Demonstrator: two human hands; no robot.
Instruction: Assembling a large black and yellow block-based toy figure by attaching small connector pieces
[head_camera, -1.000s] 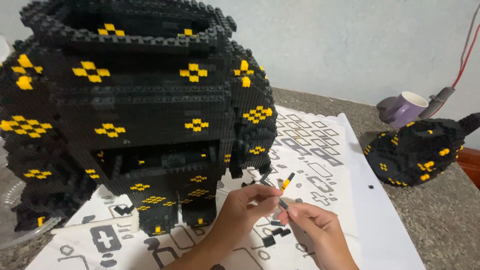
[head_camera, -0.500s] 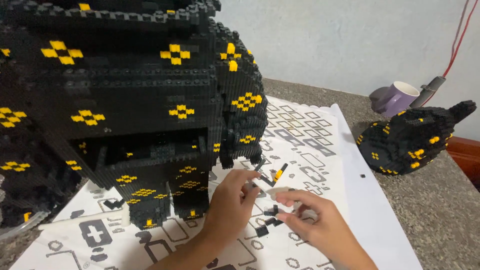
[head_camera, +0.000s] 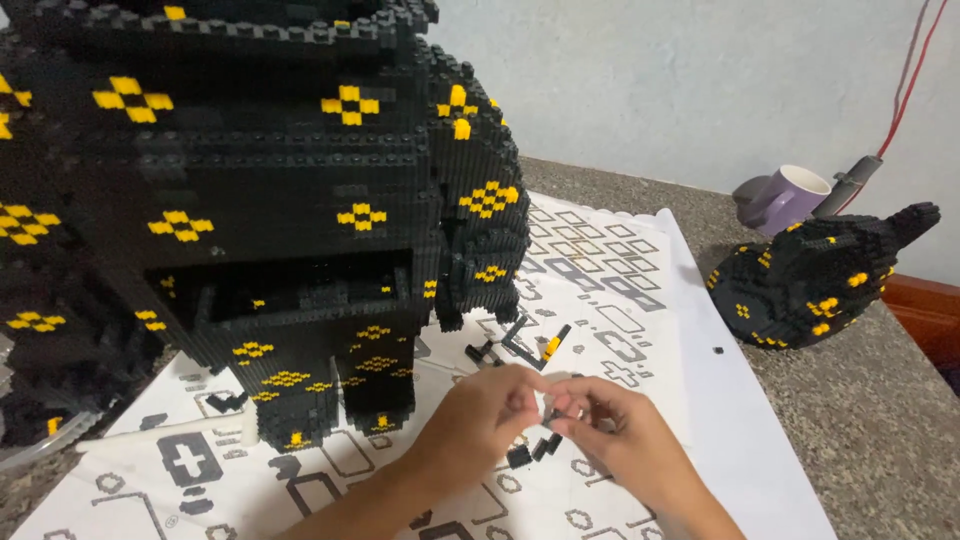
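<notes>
There is only the one view, worn on the person's head: it looks down and forward across the instruction sheet (head_camera: 640, 300), close to both hands low in frame, the big black brick model (head_camera: 260, 200) crowding its left.

We see a grey speckled stone worktop (head_camera: 880, 420) carrying a white printed paper sheet (head_camera: 720, 420); at two o'clock, a purple ceramic mug (head_camera: 785, 197).

Pretty soft, even indoor light, no harsh glare, but the hands (head_camera: 545, 420) look a bit motion-blurred and shadows stay faint.
</notes>
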